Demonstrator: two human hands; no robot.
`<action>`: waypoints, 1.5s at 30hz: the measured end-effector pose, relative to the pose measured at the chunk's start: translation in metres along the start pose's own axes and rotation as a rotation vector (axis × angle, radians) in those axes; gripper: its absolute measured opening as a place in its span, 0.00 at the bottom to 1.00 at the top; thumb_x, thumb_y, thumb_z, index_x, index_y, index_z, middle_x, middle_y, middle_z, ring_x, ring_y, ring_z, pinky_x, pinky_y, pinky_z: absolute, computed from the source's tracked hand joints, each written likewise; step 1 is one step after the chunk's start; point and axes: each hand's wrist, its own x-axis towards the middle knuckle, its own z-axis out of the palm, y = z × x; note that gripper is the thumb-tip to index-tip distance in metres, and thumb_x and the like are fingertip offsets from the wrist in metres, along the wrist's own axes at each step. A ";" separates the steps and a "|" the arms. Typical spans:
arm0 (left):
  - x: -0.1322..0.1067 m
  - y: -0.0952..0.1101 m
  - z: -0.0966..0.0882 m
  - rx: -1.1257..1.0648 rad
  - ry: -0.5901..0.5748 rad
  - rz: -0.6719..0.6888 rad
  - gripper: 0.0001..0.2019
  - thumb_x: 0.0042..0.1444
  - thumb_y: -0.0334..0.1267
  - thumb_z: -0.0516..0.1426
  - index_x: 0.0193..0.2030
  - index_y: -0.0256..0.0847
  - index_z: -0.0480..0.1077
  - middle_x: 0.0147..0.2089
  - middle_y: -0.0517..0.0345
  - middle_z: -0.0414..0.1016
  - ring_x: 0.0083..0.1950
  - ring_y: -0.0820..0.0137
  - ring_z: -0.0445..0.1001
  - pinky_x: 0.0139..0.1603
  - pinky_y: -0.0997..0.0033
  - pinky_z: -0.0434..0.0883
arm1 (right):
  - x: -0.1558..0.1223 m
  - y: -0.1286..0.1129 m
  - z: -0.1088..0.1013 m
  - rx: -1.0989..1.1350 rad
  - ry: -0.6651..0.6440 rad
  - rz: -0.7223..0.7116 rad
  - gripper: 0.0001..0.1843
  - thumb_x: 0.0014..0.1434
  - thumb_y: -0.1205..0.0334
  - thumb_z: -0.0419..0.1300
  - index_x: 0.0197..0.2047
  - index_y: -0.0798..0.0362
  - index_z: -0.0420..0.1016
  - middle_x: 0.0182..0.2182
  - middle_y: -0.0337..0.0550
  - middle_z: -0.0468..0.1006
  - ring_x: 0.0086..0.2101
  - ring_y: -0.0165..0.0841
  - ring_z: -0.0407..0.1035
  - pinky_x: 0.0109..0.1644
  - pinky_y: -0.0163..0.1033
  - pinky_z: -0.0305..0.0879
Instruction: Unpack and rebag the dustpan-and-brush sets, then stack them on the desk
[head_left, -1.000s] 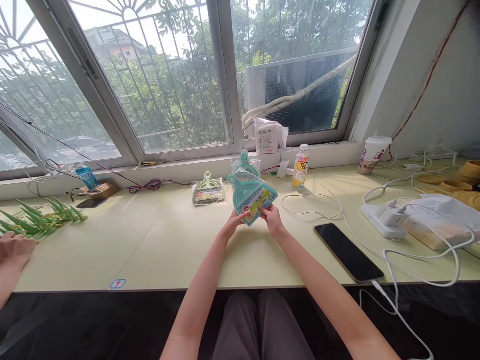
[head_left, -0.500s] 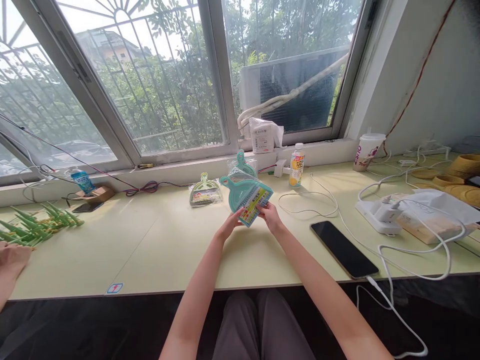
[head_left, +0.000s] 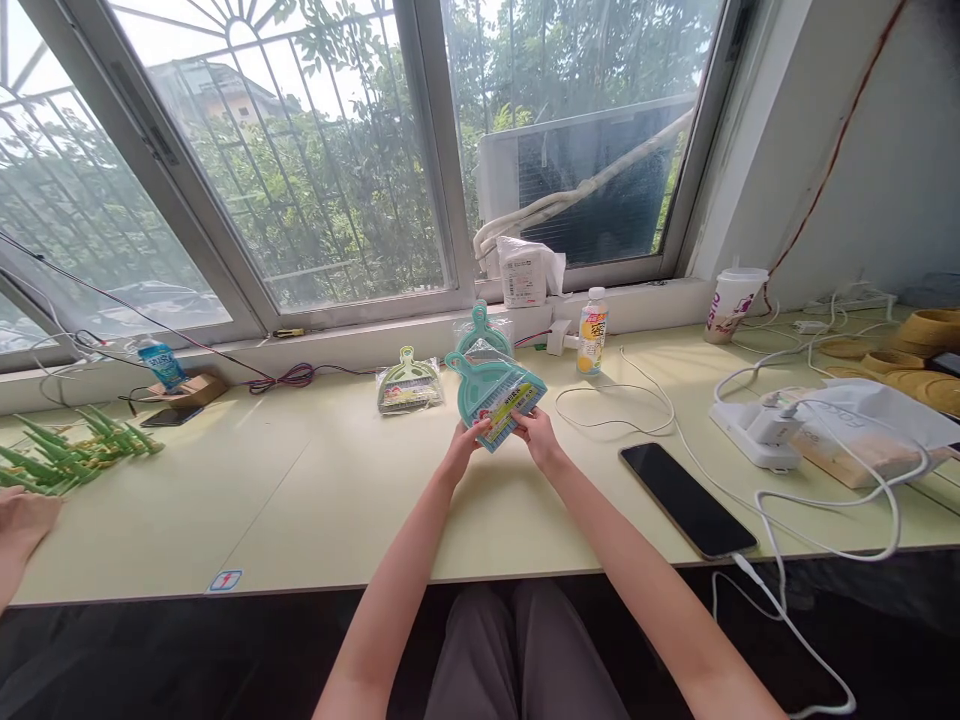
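Mid-frame are three packaged dustpan sets: one green set (head_left: 409,382) lies on the table (head_left: 300,480), one rear teal set (head_left: 484,328) behind it. The left hand (head_left: 459,452) and right hand (head_left: 534,436) both grip the held teal set (head_left: 496,398) by its lower edge, just above the table.

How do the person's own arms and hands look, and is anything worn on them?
The left arm and right arm are bare as far as the picture shows; no sleeve is in view. The left hand and right hand have no glove, ring, watch or bracelet that I can see.
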 end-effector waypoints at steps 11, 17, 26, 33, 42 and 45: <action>0.003 -0.004 -0.001 0.054 0.026 -0.035 0.28 0.47 0.49 0.62 0.54 0.39 0.68 0.53 0.44 0.74 0.52 0.51 0.72 0.45 0.55 0.70 | 0.004 -0.009 -0.002 -0.007 0.125 0.098 0.06 0.53 0.62 0.62 0.35 0.54 0.71 0.31 0.43 0.79 0.28 0.33 0.75 0.33 0.38 0.76; 0.003 -0.003 -0.001 0.087 -0.056 -0.048 0.28 0.48 0.48 0.62 0.55 0.41 0.67 0.54 0.46 0.73 0.52 0.52 0.72 0.44 0.56 0.70 | 0.013 -0.008 -0.015 -0.068 0.237 0.127 0.13 0.53 0.53 0.64 0.33 0.53 0.69 0.29 0.44 0.79 0.27 0.34 0.75 0.31 0.38 0.76; 0.005 -0.004 -0.008 0.049 -0.020 -0.044 0.28 0.47 0.47 0.62 0.55 0.41 0.67 0.55 0.45 0.72 0.54 0.52 0.71 0.48 0.54 0.69 | 0.016 -0.006 -0.014 -0.079 0.088 0.121 0.19 0.53 0.48 0.64 0.39 0.54 0.71 0.34 0.47 0.80 0.33 0.36 0.76 0.37 0.40 0.77; 0.005 0.000 -0.018 0.002 0.015 -0.028 0.28 0.48 0.47 0.62 0.56 0.41 0.67 0.57 0.46 0.71 0.56 0.53 0.70 0.50 0.55 0.69 | 0.011 -0.002 -0.012 -0.079 -0.163 0.085 0.19 0.44 0.64 0.71 0.40 0.53 0.72 0.41 0.45 0.80 0.42 0.38 0.75 0.51 0.45 0.72; -0.005 0.001 -0.007 0.099 -0.350 -0.213 0.31 0.54 0.54 0.57 0.61 0.41 0.62 0.59 0.39 0.68 0.50 0.55 0.74 0.45 0.57 0.72 | 0.015 0.001 -0.019 -0.025 -0.043 -0.063 0.21 0.38 0.61 0.74 0.36 0.54 0.73 0.38 0.45 0.80 0.42 0.39 0.74 0.51 0.46 0.72; 0.000 0.001 -0.009 -0.015 -0.234 -0.101 0.29 0.56 0.53 0.56 0.62 0.47 0.60 0.65 0.45 0.61 0.60 0.54 0.66 0.50 0.54 0.70 | 0.015 0.001 -0.018 0.001 -0.030 -0.050 0.20 0.39 0.63 0.74 0.36 0.54 0.73 0.38 0.44 0.80 0.43 0.39 0.74 0.51 0.46 0.72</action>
